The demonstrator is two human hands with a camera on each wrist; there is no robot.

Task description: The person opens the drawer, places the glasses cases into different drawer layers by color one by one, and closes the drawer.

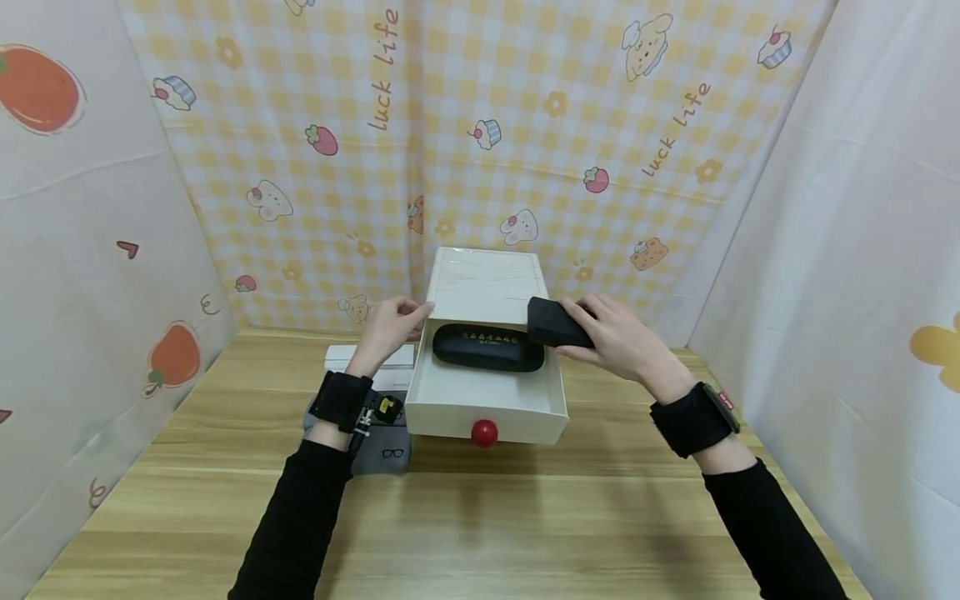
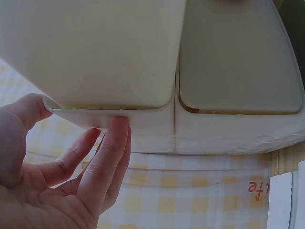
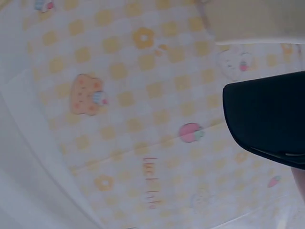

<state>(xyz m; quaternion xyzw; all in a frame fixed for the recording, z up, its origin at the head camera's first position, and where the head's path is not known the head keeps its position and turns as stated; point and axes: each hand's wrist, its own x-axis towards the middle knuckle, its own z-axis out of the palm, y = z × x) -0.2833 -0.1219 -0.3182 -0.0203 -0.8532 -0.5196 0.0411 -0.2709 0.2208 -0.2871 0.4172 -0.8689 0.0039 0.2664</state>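
Note:
A white drawer unit (image 1: 487,279) stands at the back of the table, with its drawer (image 1: 487,400) pulled out by a round red knob (image 1: 484,432). Lying crosswise in the drawer is a black glasses case (image 1: 487,348) with gold lettering. My right hand (image 1: 618,337) grips a second black glasses case (image 1: 553,323) over the drawer's right rim, where it overlaps one end of the lettered case. At the unit's left side is my left hand (image 1: 392,329). In the left wrist view its thumb is at the edge and the extended fingers (image 2: 107,152) touch the side wall.
Left of the drawer, partly under my left wrist, lie white boxes (image 1: 400,357) and a grey case (image 1: 382,454) printed with a glasses picture. A yellow checked curtain (image 1: 480,183) hangs right behind the unit. White curtains (image 1: 840,275) border the wooden table (image 1: 480,533) on both sides.

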